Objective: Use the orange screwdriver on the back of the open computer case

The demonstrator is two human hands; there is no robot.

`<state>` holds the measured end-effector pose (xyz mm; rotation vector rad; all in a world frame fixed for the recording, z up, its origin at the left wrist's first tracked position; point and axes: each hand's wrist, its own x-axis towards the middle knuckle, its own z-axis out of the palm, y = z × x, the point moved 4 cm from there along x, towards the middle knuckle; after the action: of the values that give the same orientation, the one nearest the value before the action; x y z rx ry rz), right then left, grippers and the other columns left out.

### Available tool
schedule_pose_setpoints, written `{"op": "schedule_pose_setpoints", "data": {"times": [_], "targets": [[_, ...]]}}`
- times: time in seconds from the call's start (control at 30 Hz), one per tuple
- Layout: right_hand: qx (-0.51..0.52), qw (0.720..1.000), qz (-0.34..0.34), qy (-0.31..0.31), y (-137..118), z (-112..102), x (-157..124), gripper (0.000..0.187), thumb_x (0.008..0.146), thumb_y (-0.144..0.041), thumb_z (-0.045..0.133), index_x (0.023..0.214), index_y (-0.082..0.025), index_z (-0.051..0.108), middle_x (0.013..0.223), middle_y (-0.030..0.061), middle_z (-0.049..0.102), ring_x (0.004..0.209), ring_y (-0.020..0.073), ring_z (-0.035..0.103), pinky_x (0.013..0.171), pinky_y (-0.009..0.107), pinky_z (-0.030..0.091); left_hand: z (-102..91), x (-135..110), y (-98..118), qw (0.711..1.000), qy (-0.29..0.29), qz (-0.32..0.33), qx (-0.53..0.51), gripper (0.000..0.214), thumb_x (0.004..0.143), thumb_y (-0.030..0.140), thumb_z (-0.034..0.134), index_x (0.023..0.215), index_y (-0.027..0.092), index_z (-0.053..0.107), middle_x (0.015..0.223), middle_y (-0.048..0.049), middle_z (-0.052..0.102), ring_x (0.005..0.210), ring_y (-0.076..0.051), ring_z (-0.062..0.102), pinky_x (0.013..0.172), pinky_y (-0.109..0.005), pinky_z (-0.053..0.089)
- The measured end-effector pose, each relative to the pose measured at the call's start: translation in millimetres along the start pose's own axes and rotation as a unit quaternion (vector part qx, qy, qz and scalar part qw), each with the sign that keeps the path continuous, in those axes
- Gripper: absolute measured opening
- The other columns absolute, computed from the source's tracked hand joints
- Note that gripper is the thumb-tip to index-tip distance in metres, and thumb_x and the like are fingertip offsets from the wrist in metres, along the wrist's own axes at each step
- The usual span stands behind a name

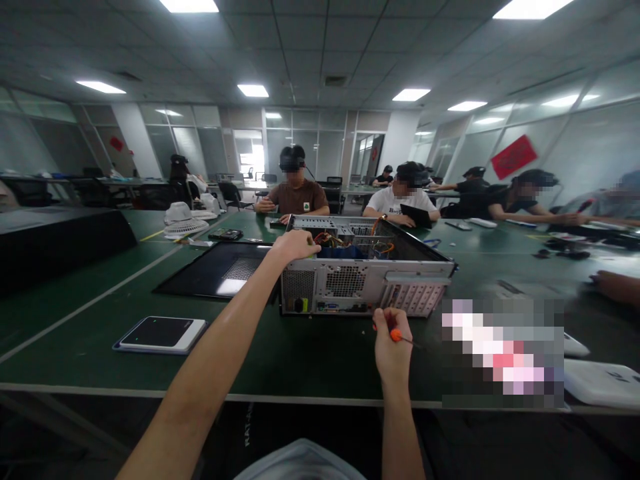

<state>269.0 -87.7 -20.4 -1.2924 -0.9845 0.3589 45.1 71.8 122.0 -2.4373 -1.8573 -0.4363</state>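
Observation:
A desktop computer case (pixel 367 270) lies on its side with its top open and its back panel facing me. Colored cables (pixel 327 239) show inside. My left hand (pixel 295 245) is closed over the near left corner of the case, above the power supply, its fingertips partly hidden. Just in front of the back panel, my right hand (pixel 393 340) is closed around a screwdriver (pixel 396 335) with an orange handle, its thin shaft pointing right, away from the case.
Left of the case lies a black side panel (pixel 215 270). A white-and-black device (pixel 160 333) sits nearer on the green table (pixel 280 370). A small fan (pixel 183 220) stands beyond. Co-workers sit opposite and to the right; a white device (pixel 605 383) lies near right.

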Motion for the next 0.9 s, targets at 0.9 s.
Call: {"op": "schedule_pose_setpoints", "data": {"times": [0.9], "targets": [[-0.074,0.979,-0.029,-0.186,-10,31,-20,0.018,0.084,-0.039,0.056,0.079,-0.023,0.059,0.076,0.0011,0.063,0.074,0.0194,0.058,0.070,0.030,0.044,14.5,-101,-25,0.855,0.499,0.079,-0.118,0.015,0.090,0.023,0.051,0.094,0.025,0.066,0.108,-0.0067,0.070,0.118,-0.028,0.060,0.114,-0.054,0.032]]}}
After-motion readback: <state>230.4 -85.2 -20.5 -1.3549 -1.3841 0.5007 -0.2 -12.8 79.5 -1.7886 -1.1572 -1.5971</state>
